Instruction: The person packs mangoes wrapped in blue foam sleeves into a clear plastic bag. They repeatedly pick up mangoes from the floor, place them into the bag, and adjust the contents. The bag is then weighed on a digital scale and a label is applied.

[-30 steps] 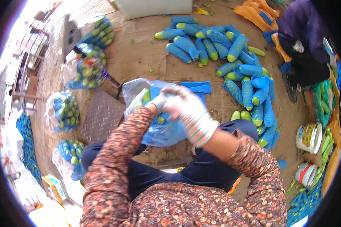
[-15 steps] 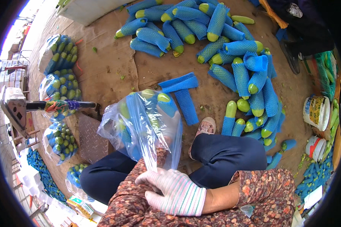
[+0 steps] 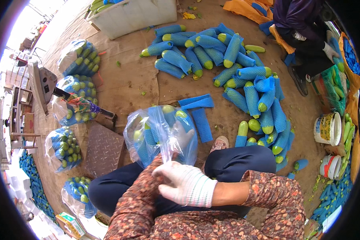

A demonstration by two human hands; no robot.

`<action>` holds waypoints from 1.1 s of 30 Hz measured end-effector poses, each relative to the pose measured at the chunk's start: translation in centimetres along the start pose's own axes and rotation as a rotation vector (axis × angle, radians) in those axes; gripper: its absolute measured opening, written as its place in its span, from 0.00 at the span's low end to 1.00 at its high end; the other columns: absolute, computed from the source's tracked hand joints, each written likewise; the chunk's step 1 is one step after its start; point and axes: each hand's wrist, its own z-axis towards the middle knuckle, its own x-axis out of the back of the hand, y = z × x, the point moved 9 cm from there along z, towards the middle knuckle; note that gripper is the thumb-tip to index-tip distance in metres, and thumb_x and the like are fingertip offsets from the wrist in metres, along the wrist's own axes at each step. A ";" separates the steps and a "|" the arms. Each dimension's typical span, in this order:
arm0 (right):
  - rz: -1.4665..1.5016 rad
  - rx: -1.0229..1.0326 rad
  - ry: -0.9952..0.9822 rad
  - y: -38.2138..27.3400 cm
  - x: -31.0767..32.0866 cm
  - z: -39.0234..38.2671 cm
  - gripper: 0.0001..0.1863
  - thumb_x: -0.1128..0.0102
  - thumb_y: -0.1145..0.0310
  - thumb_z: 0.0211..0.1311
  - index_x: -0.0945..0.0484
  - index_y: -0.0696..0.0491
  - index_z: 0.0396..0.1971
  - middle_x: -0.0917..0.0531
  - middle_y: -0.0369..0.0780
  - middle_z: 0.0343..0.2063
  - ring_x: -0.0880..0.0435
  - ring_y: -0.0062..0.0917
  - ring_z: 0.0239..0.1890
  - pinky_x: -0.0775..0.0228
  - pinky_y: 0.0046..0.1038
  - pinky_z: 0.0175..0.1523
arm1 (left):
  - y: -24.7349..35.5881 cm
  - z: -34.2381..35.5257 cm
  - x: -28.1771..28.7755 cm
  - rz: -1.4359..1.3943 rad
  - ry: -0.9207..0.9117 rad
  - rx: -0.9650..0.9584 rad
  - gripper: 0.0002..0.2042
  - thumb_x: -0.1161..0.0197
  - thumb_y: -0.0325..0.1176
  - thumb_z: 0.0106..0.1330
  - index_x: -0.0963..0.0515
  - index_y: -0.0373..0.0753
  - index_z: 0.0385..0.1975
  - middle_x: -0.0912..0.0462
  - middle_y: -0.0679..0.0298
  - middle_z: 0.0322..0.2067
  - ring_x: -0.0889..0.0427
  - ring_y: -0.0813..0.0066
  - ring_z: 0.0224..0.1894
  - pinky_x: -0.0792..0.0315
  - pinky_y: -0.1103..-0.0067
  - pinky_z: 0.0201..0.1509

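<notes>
A clear plastic bag holds several pale-green gourds in blue foam nets, in front of my crossed legs. My left hand, gloved, is inside the bag, blurred through the plastic, so its grip is unclear. My right hand, in a striped white glove, pinches the bag's gathered edge over my left forearm. Loose blue foam nets lie just beyond the bag, and a large pile of netted gourds lies ahead and to the right.
Filled bags line the left, beside a floor scale with an upright display. A white tub stands at the back. A co-worker with a gloved hand is at the upper right, near orange sacks and buckets.
The bag has come down around my left hand and forearm. My right hand has moved down toward my body with the bag's edge. The view has shifted, and more of the co-worker shows.
</notes>
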 end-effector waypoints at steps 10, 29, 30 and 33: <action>0.132 -0.047 -0.037 0.4 3.6 -0.5 0.21 0.37 0.61 0.66 0.23 0.49 0.58 0.21 0.45 0.40 0.17 0.38 0.44 0.24 0.35 0.51 | 2.3 9.6 26.4 -0.675 -0.122 -0.173 0.17 0.43 0.41 0.74 0.22 0.33 0.51 0.17 0.63 0.36 0.15 0.75 0.31 0.21 0.79 0.35; 0.478 -0.457 -0.231 3.9 7.0 0.9 0.20 0.39 0.60 0.68 0.24 0.49 0.57 0.17 0.46 0.41 0.16 0.37 0.46 0.25 0.40 0.52 | 0.5 32.4 13.9 -1.465 0.099 0.246 0.25 0.27 0.41 0.57 0.24 0.32 0.49 0.19 0.61 0.35 0.18 0.69 0.33 0.21 0.69 0.41; 0.572 -0.423 -0.155 3.3 7.3 1.0 0.22 0.37 0.59 0.68 0.25 0.49 0.58 0.16 0.45 0.41 0.16 0.37 0.45 0.25 0.40 0.52 | 0.5 29.4 16.1 -1.491 -0.074 0.104 0.20 0.30 0.39 0.61 0.23 0.37 0.49 0.19 0.65 0.35 0.19 0.75 0.30 0.22 0.75 0.35; 0.847 -0.550 0.013 3.4 7.1 -0.2 0.19 0.39 0.66 0.69 0.23 0.53 0.58 0.19 0.36 0.44 0.20 0.22 0.44 0.26 0.28 0.51 | -0.2 16.7 23.3 -1.563 -0.257 -0.200 0.20 0.34 0.37 0.67 0.25 0.37 0.56 0.16 0.64 0.39 0.15 0.75 0.35 0.17 0.77 0.42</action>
